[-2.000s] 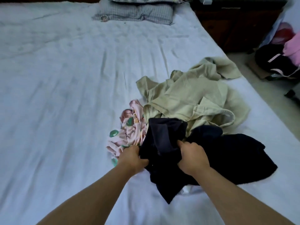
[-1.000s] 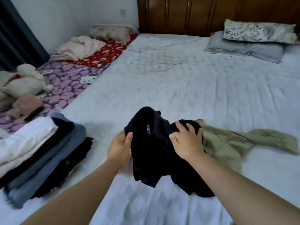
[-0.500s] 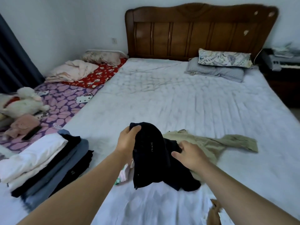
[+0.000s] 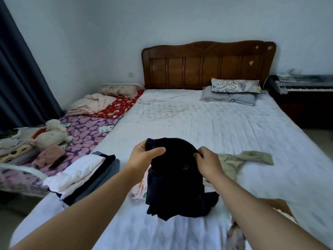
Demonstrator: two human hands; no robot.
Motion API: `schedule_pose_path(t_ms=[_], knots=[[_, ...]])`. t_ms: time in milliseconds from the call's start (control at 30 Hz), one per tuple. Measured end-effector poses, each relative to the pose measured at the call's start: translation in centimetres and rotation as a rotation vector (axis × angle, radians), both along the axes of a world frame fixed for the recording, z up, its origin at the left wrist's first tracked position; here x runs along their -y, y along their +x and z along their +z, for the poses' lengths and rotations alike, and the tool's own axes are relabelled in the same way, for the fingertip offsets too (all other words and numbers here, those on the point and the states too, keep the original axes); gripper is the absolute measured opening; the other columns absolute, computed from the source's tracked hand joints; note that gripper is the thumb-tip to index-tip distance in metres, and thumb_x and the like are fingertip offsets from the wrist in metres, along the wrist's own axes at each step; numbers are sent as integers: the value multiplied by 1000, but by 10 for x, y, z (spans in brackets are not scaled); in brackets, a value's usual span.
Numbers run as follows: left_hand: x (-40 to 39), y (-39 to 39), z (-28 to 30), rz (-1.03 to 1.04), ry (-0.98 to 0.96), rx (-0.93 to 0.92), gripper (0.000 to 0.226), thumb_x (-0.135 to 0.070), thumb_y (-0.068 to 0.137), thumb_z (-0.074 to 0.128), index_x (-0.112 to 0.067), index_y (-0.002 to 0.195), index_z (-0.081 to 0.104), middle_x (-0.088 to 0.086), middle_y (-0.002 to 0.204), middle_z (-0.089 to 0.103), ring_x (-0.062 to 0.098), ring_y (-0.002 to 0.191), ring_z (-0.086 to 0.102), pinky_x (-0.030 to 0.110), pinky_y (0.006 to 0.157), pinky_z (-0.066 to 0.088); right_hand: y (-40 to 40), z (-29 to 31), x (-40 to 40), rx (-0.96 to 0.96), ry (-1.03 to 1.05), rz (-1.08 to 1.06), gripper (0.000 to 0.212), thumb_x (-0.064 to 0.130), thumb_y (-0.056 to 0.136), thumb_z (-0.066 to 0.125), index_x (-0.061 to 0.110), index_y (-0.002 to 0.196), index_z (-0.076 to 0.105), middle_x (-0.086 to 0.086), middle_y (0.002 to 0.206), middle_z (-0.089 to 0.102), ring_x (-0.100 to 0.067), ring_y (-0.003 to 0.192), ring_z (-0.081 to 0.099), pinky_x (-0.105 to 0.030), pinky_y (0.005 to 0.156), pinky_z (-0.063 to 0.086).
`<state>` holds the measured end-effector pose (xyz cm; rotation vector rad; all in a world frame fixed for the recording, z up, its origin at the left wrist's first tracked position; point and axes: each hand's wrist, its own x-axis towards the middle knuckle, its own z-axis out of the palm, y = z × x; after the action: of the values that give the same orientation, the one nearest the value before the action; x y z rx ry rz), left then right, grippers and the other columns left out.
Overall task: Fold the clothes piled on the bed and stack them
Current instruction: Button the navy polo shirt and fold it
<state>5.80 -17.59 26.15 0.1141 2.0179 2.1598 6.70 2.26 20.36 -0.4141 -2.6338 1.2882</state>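
A black garment (image 4: 174, 179) hangs bunched above the near part of the bed (image 4: 207, 123). My left hand (image 4: 144, 157) grips its upper left edge, thumb across the front. My right hand (image 4: 209, 163) pinches its upper right edge. Its lower end touches the sheet. An olive garment (image 4: 246, 159) lies crumpled on the sheet behind my right hand. A pink patterned garment (image 4: 138, 190) peeks out under the black one. A stack of folded clothes (image 4: 84, 175), white on top of dark and grey pieces, sits at the bed's left edge.
Two pillows (image 4: 232, 92) lie by the wooden headboard (image 4: 207, 65). A lower bed with purple and red bedding (image 4: 90, 130) and a plush toy (image 4: 52, 134) adjoins on the left. A keyboard on a dark cabinet (image 4: 304, 87) stands at the right. Brown patterned fabric (image 4: 236, 233) lies at the bottom right.
Both hands have lifted the black garment off the pile and raised it higher. My view has tilted up from the pile to the headboard and wall.
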Motion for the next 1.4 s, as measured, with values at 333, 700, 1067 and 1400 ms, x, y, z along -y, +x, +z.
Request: schedule_pose_path(t_ms=[333,700,1067,1400], knots=[[31,24,-24,-18,-904,-285,81,-44,75,74,-28,143,32,-1,145,36,17,132,37,32,103,36,33,58,52,-103,263,147,12,19,98,42,13,90,50,-5,78,56,-28,80,54,-35,67,39],[-22,-11,-3,-219,-916,-358,19,-33,90,42,-16,83,49,2,82,59,22,74,54,30,62,41,4,99,51,-179,357,-38,14,20,93,51,11,87,60,-7,84,64,-28,81,58,-37,71,48],[6,-60,45,18,-553,-435,25,-9,95,33,4,85,52,9,74,54,19,62,47,36,57,42,-5,46,61,-103,289,-115,8,28,85,62,22,89,59,6,67,57,-21,73,60,-29,61,41],[41,-80,57,66,-310,-365,25,-12,97,37,1,91,58,8,73,53,16,64,47,29,55,38,-11,15,82,55,8,-12,29,55,77,58,27,85,63,6,76,65,-15,77,63,-33,73,49]])
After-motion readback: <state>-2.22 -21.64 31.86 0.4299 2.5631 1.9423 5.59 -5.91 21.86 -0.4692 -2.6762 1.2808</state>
